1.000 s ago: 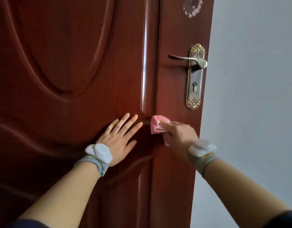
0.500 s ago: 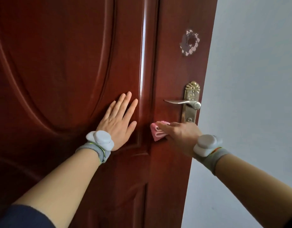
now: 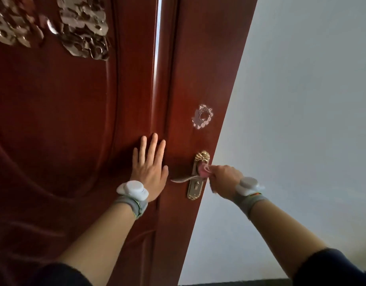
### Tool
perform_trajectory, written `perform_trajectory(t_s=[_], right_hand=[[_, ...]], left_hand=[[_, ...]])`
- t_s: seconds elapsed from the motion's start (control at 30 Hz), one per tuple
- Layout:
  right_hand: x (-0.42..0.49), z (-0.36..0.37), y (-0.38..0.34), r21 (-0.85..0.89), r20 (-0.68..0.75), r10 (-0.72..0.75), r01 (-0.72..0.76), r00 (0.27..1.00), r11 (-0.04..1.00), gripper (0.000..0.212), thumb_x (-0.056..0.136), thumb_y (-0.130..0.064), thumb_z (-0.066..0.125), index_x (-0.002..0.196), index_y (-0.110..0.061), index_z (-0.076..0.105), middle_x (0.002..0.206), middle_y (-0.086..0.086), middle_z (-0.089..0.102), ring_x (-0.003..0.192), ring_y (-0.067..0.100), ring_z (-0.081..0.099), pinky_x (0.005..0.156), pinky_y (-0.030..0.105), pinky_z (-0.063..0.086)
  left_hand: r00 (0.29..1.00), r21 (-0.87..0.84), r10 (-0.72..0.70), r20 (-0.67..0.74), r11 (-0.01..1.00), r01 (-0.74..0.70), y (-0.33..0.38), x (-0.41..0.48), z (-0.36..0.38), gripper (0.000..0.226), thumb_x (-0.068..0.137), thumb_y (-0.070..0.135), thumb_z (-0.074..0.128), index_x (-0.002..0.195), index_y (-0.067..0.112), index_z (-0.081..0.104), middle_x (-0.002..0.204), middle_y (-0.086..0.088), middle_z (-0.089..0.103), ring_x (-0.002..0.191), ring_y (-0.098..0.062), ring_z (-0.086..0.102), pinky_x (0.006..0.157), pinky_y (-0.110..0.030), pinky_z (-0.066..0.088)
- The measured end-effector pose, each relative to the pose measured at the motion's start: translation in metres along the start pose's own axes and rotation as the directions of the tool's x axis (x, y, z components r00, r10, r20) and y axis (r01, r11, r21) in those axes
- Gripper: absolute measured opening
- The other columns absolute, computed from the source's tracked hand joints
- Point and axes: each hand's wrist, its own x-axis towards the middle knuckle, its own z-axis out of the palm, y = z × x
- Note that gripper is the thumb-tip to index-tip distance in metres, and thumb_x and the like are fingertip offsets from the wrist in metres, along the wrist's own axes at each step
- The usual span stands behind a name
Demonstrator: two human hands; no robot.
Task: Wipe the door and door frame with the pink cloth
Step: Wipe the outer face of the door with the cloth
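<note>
A dark red wooden door [image 3: 79,124] with raised panels fills the left and middle of the view. My left hand [image 3: 150,168] lies flat on it, fingers spread and pointing up. Just right of that hand sits the gold handle plate [image 3: 195,188] with its lever [image 3: 182,179] pointing left. My right hand [image 3: 224,179] is shut on the pink cloth [image 3: 203,170] and presses it against the upper part of the plate, above the lever. Most of the cloth is bunched inside the fingers.
A small silver ornament [image 3: 202,117] sits on the door above the handle. Large metallic decorations [image 3: 81,27] hang at the top left. The door's edge runs diagonally beside a pale grey wall [image 3: 297,120]. Both wrists carry white sensors on grey bands.
My view has tilted upward. The right hand has carried the cloth from the door face left of the handle up onto the handle plate. The left hand has slid higher on the door.
</note>
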Motion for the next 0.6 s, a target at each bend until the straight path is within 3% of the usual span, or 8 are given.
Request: perform_trajectory(t_s=[0.1, 0.2, 0.33, 0.43, 0.5, 0.6], right_hand=[[-0.011, -0.013, 0.028, 0.080, 0.184, 0.139, -0.156, 0.973, 0.985, 0.029, 0.091, -0.020, 0.047, 0.099, -0.041, 0.064, 0.071, -0.015, 0.067, 0.070, 0.005, 0.063, 0.077, 0.030, 0.054], [-0.017, -0.033, 0.045, 0.220, 0.181, 0.183, -0.221, 0.966, 0.950, 0.038, 0.086, -0.020, 0.042, 0.097, -0.052, 0.059, 0.069, -0.016, 0.067, 0.068, 0.002, 0.065, 0.077, 0.032, 0.056], [-0.015, -0.042, 0.055, 0.307, 0.165, 0.115, -0.162, 0.980, 0.938, 0.030, 0.083, -0.021, 0.043, 0.087, -0.043, 0.063, 0.059, -0.012, 0.067, 0.056, 0.004, 0.065, 0.067, 0.028, 0.057], [-0.011, -0.039, 0.069, 0.349, 0.160, 0.028, -0.083, 0.987, 0.933, 0.025, 0.079, -0.022, 0.043, 0.077, -0.033, 0.065, 0.056, -0.011, 0.067, 0.055, 0.007, 0.065, 0.067, 0.031, 0.057], [-0.007, -0.032, 0.082, 0.378, 0.193, -0.020, -0.055, 0.981, 0.924, 0.023, 0.077, -0.023, 0.044, 0.068, -0.029, 0.064, 0.055, -0.009, 0.067, 0.055, 0.009, 0.065, 0.068, 0.033, 0.057], [-0.001, -0.018, 0.106, 0.447, 0.235, -0.077, -0.038, 0.969, 0.894, 0.022, 0.075, -0.025, 0.047, 0.061, -0.023, 0.064, 0.055, -0.006, 0.067, 0.057, 0.011, 0.065, 0.071, 0.035, 0.056]], left_hand=[[0.995, -0.048, -0.077, 0.063, 0.996, 0.080, 0.037, -0.005, -0.003, 0.070, 0.078, 0.027, 0.062, 0.142, 0.011, 0.041, 0.155, -0.018, 0.023, 0.142, -0.044, 0.018, 0.107, -0.059, 0.025], [0.974, -0.007, -0.076, 0.214, 0.997, 0.080, 0.073, -0.008, -0.003, 0.060, 0.077, 0.031, 0.063, 0.134, 0.013, 0.051, 0.151, -0.014, 0.034, 0.138, -0.035, 0.034, 0.105, -0.055, 0.032], [0.955, 0.054, -0.119, 0.271, 0.993, 0.108, 0.103, -0.004, 0.007, 0.042, 0.081, 0.032, 0.055, 0.119, 0.016, 0.059, 0.120, -0.009, 0.059, 0.111, -0.030, 0.056, 0.101, -0.050, 0.034], [0.926, 0.087, -0.104, 0.364, 0.993, 0.077, 0.123, 0.004, 0.016, 0.035, 0.094, 0.030, 0.038, 0.125, 0.017, 0.048, 0.109, -0.006, 0.062, 0.104, -0.028, 0.055, 0.102, -0.040, 0.029], [0.926, 0.085, -0.153, 0.345, 0.988, 0.132, 0.134, 0.007, 0.024, 0.030, 0.093, 0.027, 0.040, 0.119, 0.016, 0.051, 0.102, -0.008, 0.064, 0.097, -0.030, 0.056, 0.096, -0.037, 0.032], [0.940, 0.039, -0.286, 0.185, 0.958, 0.284, 0.151, 0.004, 0.035, 0.024, 0.087, 0.018, 0.051, 0.109, 0.013, 0.059, 0.088, -0.010, 0.065, 0.089, -0.033, 0.056, 0.099, -0.040, 0.031]])
